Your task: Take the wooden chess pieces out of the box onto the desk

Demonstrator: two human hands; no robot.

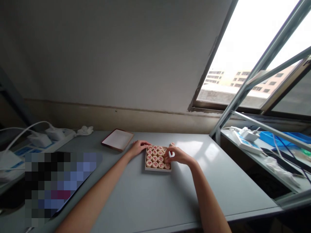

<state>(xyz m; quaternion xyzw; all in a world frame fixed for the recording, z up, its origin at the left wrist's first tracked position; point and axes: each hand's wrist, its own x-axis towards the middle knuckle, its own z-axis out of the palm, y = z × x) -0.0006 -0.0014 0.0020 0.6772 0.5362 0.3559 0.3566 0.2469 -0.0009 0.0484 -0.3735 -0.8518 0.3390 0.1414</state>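
Observation:
A small square box (157,169) on the grey table holds several round wooden chess pieces (155,155) with red characters. My left hand (138,148) rests against the box's left rim, fingers curled on its far corner. My right hand (176,155) is at the box's right side, fingers pinched on a piece there; a white ring shows on one finger. One loose piece (172,144) lies on the table just beyond the box.
The box's lid (117,139) lies upturned to the left. A power strip with white plugs (46,137) sits at the far left, beside a blurred dark item (55,181). Right of the table's edge (245,168) stands a lower shelf with a second strip (245,139) and cables.

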